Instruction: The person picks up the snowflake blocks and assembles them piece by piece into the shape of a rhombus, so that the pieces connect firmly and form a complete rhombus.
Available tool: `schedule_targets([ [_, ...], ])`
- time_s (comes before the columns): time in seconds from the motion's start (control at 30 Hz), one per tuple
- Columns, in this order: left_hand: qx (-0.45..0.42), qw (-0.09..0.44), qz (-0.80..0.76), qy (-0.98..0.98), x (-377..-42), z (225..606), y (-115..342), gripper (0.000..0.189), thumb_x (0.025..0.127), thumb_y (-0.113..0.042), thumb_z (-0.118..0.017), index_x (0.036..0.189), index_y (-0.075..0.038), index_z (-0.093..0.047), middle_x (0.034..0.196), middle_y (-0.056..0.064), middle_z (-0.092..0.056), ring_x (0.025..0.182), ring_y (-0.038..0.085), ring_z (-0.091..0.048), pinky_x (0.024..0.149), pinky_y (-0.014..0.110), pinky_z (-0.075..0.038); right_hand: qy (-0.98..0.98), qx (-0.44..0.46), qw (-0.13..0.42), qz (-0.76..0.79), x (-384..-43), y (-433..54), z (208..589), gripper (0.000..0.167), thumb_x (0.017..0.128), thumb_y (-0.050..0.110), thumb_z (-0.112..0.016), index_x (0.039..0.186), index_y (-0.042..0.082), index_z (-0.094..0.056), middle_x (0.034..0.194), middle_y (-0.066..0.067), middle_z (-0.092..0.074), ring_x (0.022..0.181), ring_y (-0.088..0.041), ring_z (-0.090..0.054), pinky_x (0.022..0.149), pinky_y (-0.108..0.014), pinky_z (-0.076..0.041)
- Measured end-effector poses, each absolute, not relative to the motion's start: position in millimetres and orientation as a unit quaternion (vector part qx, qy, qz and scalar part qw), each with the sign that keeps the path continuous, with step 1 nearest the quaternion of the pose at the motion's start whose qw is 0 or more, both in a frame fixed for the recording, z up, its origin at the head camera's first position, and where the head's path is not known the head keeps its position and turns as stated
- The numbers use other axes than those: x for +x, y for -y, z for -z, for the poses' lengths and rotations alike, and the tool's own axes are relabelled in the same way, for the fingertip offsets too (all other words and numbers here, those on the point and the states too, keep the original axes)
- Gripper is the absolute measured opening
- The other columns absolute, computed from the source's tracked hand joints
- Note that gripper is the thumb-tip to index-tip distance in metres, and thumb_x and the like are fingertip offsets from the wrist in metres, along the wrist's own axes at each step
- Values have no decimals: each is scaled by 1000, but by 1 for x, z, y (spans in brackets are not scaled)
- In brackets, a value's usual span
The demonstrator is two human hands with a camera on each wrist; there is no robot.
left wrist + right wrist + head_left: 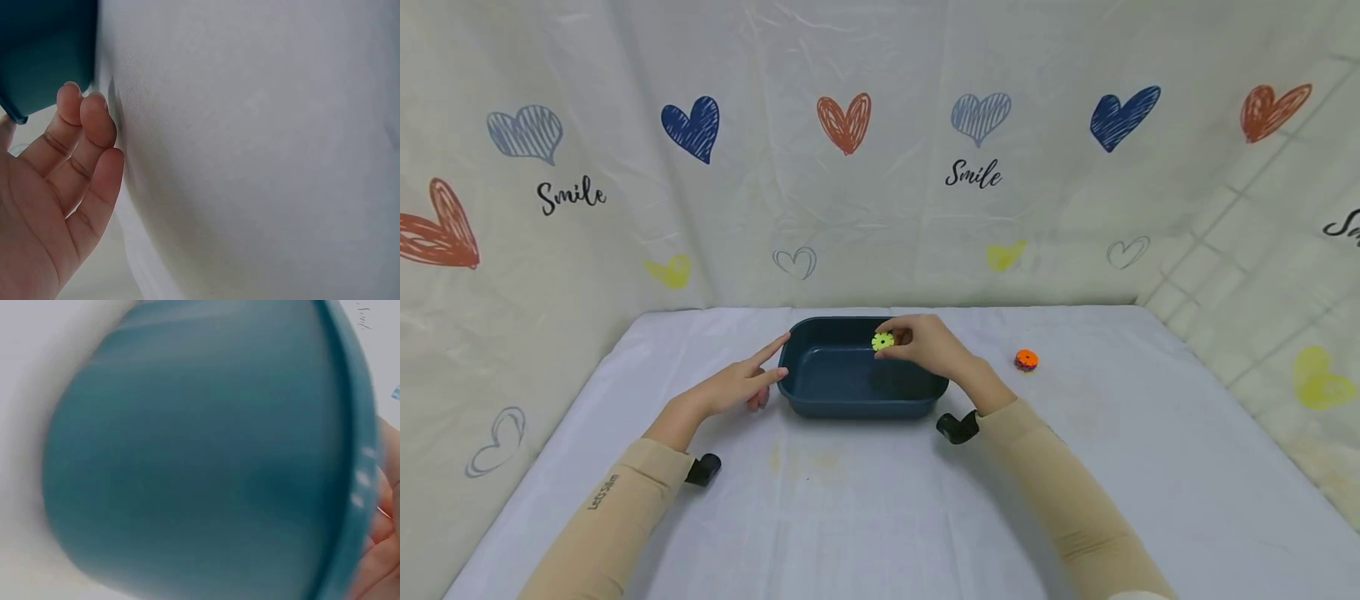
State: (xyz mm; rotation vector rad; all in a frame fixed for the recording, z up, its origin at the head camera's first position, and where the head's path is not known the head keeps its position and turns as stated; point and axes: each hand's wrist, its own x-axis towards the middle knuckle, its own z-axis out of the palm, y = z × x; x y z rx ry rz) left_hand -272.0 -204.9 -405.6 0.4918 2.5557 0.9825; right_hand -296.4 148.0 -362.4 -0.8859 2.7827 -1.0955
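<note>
A dark blue-green rectangular basin (865, 408) stands on the cloth-covered table. My right hand (925, 343) is over its right part and pinches a yellow-green notched plastic disc (883, 342) between thumb and fingertips, the disc facing me. In the right wrist view, the basin's outer wall (200, 456) hides the disc and most of that hand. My left hand (733, 386) is at the basin's left end, its straight index finger and thumb at the rim. Below the rim, the other fingers (94, 125) bend loosely beside the wall and hold nothing.
Right of the basin, an orange notched disc (1027, 359) lies on top of a darker piece. The white tablecloth (820, 517) spreads in front. A white curtain (895, 217) printed with hearts hangs behind the table.
</note>
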Motion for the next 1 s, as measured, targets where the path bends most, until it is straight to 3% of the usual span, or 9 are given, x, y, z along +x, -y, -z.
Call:
schedule_targets([
  [0.43, 173, 180, -342, -906, -273, 405, 205, 74, 107, -56, -45, 166, -36, -6, 79, 8, -58, 71, 23, -57, 83, 43, -39, -877, -258, -76, 398, -282, -187, 352, 37, 84, 17, -87, 117, 8, -75, 82, -1, -61, 74, -19, -59, 67, -31, -48],
  [0.77, 174, 181, -343, -905, -273, 407, 205, 74, 107, -56, -45, 166, -35, -6, 80, 8, -58, 71, 23, -57, 83, 43, -39, -880, -199, -88, 422, -276, -227, 353, 38, 85, 14, -86, 119, 6, -74, 86, -6, -61, 76, -21, -61, 65, -25, -45],
  [1.0, 177, 179, -346, -904, -273, 406, 206, 74, 107, -54, -45, 166, -34, -6, 79, 8, -58, 69, 24, -57, 82, 43, -39, -881, -142, -75, 445, -276, -266, 358, 43, 90, 27, -83, 127, 9, -71, 92, -7, -57, 73, -15, -56, 55, -25, -42],
])
